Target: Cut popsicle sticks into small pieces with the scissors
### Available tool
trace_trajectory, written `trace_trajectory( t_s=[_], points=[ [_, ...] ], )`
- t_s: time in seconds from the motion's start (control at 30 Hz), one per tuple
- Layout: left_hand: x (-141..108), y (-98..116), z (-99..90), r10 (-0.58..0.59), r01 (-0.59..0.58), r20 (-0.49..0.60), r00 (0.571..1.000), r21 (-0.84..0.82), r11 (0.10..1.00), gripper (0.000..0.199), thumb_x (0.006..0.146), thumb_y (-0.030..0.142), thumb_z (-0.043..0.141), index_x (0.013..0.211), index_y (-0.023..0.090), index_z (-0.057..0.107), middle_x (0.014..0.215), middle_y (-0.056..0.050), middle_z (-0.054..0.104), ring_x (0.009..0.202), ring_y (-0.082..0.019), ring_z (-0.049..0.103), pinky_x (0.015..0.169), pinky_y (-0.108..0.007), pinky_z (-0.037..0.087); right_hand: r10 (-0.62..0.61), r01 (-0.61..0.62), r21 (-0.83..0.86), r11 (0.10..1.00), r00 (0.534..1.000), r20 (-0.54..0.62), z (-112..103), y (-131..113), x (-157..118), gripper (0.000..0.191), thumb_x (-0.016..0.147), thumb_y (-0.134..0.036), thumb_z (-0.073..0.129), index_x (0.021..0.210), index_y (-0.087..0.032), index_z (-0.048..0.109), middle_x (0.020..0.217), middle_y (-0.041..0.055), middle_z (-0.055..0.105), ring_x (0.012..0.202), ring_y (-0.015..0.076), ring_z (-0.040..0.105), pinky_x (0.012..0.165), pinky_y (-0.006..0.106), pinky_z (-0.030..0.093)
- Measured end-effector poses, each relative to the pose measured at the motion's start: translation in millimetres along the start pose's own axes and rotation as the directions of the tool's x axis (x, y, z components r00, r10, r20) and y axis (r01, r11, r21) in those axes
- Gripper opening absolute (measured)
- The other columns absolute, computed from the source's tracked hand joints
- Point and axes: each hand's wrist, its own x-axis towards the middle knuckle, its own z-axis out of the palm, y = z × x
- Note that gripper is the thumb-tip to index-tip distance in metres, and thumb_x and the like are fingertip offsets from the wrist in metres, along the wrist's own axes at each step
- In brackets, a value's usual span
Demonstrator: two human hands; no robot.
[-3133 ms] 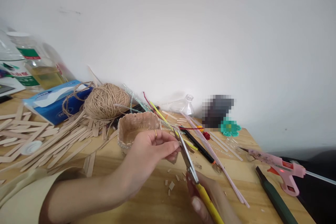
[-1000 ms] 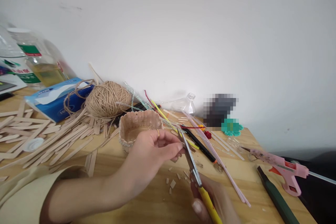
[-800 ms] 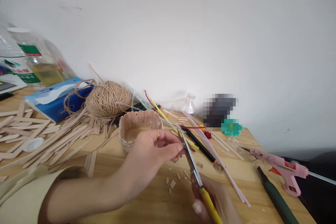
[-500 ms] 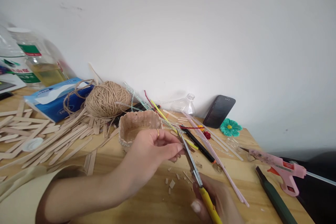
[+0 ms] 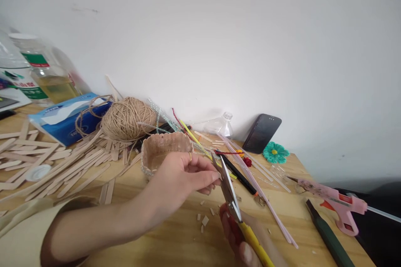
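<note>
Left fingers (image 5: 205,179) were pinched together beside the parted blades of the scissors (image 5: 232,206), any held piece too small to discern; right fingers (image 5: 228,226) gripped the scissors. Wood scraps (image 5: 205,220) lay below on the bench (image 5: 175,240), a box (image 5: 169,139) beyond.

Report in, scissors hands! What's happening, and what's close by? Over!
Right hand gripping yellow-handled scissors, blades parted. Left hand pinching close to blades; anything held too small to tell. Scalloped box partly behind left hand; pale scraps nearby.
</note>
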Motion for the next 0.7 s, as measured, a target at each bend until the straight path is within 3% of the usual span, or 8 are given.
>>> trace_trajectory(
  t_s=[0.2, 0.43, 0.6, 0.7],
  points=[
    [-0.4, 0.6, -0.3, 0.013, -0.013, -0.004, 1.0, 0.022, 1.0, 0.007, 0.066, 0.018, 0.064, 0.059, 0.016, 0.063, 0.056, 0.002, 0.062, 0.055, -0.01, 0.054, 0.058, -0.021, 0.044, 0.012, -0.011, 0.022, 1.0, 0.998, -0.066, 2.6, 3.7, -5.1, 0.066, 0.07, -0.076, 0.04, 0.097, -0.018, 0.055, 0.074, 0.0056, 0.054, 0.067, 0.022, 0.053, 0.065, 0.033, 0.045],
    [-1.0, 2.1, -0.8, 0.017, -0.018, 0.005, 1.0, 0.036, 0.999, 0.009, 0.067, 0.015, 0.062, 0.058, 0.016, 0.062, 0.054, 0.003, 0.061, 0.055, -0.009, 0.054, 0.058, -0.021, 0.043, -0.047, 0.042, -0.076, 0.996, 0.997, -0.062, -1.6, -4.9, -1.5, 0.06, 0.071, -0.076, 0.037, 0.071, -0.019, 0.054, 0.06, 0.0012, 0.047, 0.059, 0.019, 0.051, 0.056, 0.029, 0.044],
    [-2.3, 1.5, -0.1, 0.027, -0.027, 0.008, 1.0, 0.01, 1.0, 0.01, 0.066, 0.012, 0.06, 0.057, 0.016, 0.061, 0.054, 0.004, 0.061, 0.054, -0.008, 0.053, 0.056, -0.02, 0.043, -0.061, 0.043, -0.174, 0.984, 0.993, -0.1, -3.1, -1.1, -5.1, 0.057, 0.073, -0.073, 0.039, 0.079, -0.019, 0.055, 0.065, 0.0025, 0.05, 0.056, 0.0175, 0.048, 0.051, 0.027, 0.043],
    [-2.6, 0.5, 0.3, 0.031, -0.031, -0.003, 1.0, -0.013, 0.999, 0.011, 0.066, 0.011, 0.059, 0.056, 0.016, 0.061, 0.053, 0.004, 0.06, 0.054, -0.008, 0.053, 0.056, -0.019, 0.043, -0.082, 0.06, -0.201, 0.978, 0.991, -0.104, -1.5, -1.4, -3.0, 0.057, 0.073, -0.074, 0.036, 0.074, -0.02, 0.052, 0.063, 0.0012, 0.046, 0.055, 0.0166, 0.045, 0.051, 0.026, 0.039]
  ],
)
